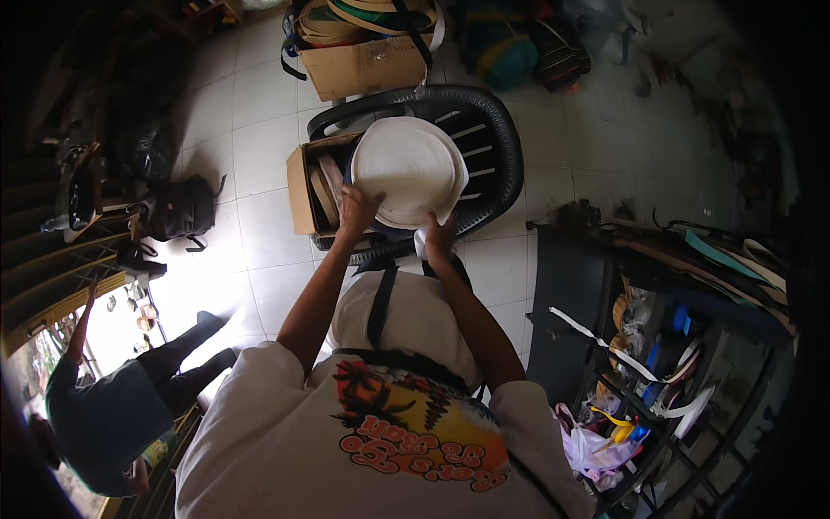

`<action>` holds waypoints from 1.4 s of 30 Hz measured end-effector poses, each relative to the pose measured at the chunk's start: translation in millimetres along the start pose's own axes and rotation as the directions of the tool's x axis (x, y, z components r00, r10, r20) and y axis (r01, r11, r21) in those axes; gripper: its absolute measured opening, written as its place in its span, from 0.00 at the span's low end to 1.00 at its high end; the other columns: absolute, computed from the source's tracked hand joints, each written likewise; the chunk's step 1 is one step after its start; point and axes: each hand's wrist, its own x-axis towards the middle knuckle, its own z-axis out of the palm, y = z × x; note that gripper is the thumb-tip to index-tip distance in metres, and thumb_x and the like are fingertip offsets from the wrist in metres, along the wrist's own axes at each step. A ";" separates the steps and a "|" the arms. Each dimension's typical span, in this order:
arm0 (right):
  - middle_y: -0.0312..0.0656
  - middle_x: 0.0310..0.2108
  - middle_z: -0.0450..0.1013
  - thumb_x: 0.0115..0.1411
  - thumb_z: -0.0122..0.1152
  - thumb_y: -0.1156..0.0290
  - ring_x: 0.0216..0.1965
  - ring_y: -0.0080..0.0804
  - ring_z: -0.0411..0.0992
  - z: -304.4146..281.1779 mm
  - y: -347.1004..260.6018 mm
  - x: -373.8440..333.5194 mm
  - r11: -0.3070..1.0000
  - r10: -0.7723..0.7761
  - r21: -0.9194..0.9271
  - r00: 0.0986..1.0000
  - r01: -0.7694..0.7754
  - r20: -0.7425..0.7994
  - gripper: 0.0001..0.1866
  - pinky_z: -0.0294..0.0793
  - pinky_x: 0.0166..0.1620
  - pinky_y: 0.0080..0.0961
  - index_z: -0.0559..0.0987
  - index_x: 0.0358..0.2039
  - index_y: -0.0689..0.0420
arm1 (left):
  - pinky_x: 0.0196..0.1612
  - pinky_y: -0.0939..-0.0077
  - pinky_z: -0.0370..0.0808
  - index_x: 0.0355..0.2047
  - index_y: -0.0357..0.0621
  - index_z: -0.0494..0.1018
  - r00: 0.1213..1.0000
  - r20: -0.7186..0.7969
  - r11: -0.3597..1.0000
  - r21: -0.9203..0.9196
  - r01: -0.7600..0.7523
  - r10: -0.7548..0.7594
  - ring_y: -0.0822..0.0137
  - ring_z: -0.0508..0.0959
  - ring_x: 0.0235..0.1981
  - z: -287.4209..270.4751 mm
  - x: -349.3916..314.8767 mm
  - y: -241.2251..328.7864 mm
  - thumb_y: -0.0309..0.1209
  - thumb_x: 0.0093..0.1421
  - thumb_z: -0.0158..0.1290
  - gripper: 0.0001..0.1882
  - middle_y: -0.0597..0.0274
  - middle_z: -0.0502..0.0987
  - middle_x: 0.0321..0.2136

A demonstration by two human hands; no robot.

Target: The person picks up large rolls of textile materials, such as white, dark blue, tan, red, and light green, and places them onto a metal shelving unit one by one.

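Note:
A large, flat, round roll of white strap (406,169) lies in front of me over a black slatted chair (506,147), partly covering an open cardboard box (300,195). My left hand (360,209) is closed on the roll's near left rim, thumb on top. At the near right rim my right hand (439,232) grips the same roll, its fingers partly hidden. A loose white strap end (421,245) hangs beside the right hand. Flat brownish pieces stand inside the box, left of the roll.
Beyond the chair stands another cardboard box (367,67) with coiled straps. A black backpack (179,209) rests on the tiled floor at left. Another person (112,415) is at lower left, one arm raised. A dark rack (640,363) with straps and bags stands at right.

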 end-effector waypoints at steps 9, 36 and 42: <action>0.46 0.43 0.74 0.54 0.65 0.62 0.45 0.38 0.71 -5.7 -20.3 26.5 0.975 -0.059 0.216 0.998 0.056 0.010 0.24 0.66 0.50 0.31 0.74 0.47 0.61 | 0.57 0.46 0.59 0.55 0.32 0.55 0.979 -0.190 0.994 0.070 0.089 -0.074 0.31 0.61 0.54 2.0 33.7 24.1 0.41 0.49 0.62 0.40 0.27 0.61 0.49; 0.44 0.43 0.75 0.53 0.64 0.68 0.44 0.31 0.71 -64.1 -60.8 20.8 0.877 -0.078 0.481 0.987 0.000 0.141 0.25 0.65 0.51 0.25 0.72 0.51 0.62 | 0.51 0.64 0.74 0.48 0.33 0.71 0.875 0.082 0.758 -0.542 -0.363 0.478 0.55 0.77 0.45 -10.8 19.2 9.9 0.25 0.54 0.58 0.21 0.47 0.76 0.43; 0.43 0.46 0.74 0.58 0.61 0.64 0.48 0.28 0.69 -106.2 -107.5 6.0 0.874 -0.126 0.466 0.990 0.141 -0.065 0.25 0.62 0.54 0.25 0.72 0.55 0.60 | 0.53 0.69 0.69 0.50 0.28 0.68 0.946 0.247 0.510 -0.853 0.109 0.212 0.60 0.75 0.46 -7.5 -6.6 63.2 0.32 0.56 0.57 0.25 0.50 0.75 0.44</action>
